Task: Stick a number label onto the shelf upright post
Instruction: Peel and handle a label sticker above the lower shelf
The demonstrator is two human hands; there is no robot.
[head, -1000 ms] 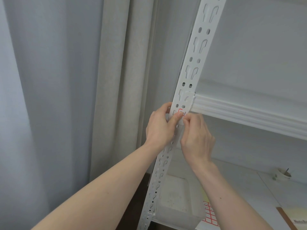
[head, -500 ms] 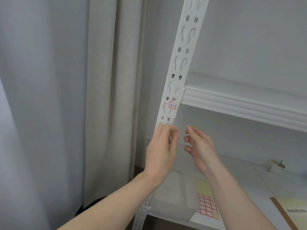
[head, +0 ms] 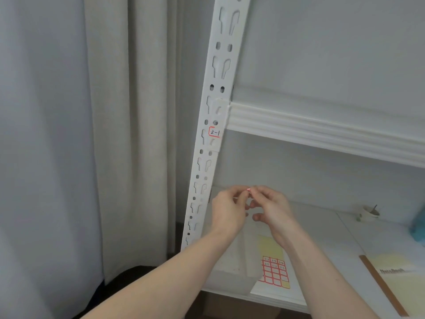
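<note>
Change: a second ago both hands were pressing on the post; now they have dropped below the label and meet in front of the lower shelf.
Left hand (head: pixel 226 209): fingers curled, tips meeting the right hand's at a tiny red-edged scrap (head: pixel 248 190); which hand actually pinches it cannot be told.
Right hand (head: pixel 270 207): fingers curled toward the same scrap, thumb loose below.
Sticker sheet (head: pixel 273 270): lies flat on the lower shelf (head: pixel 333 238), a red grid with a few numbers written in, beside a pale box (head: pixel 226 259).
Label (head: pixel 214 132): marked 2-1, stuck on the post (head: pixel 208 143) just under the upper shelf's edge.
Handling: probably feather-light, limp paper, tacky on the back; best taken by one corner and smoothed flat, since the post's slots leave little solid face.
Shelf beam (head: pixel 322 132): white, ribbed, joins the post.
Room: notebook (head: pixel 395 272) and small cup (head: pixel 369 212) to the right, curtain (head: pixel 110 134) to the left, plain wall behind.
</note>
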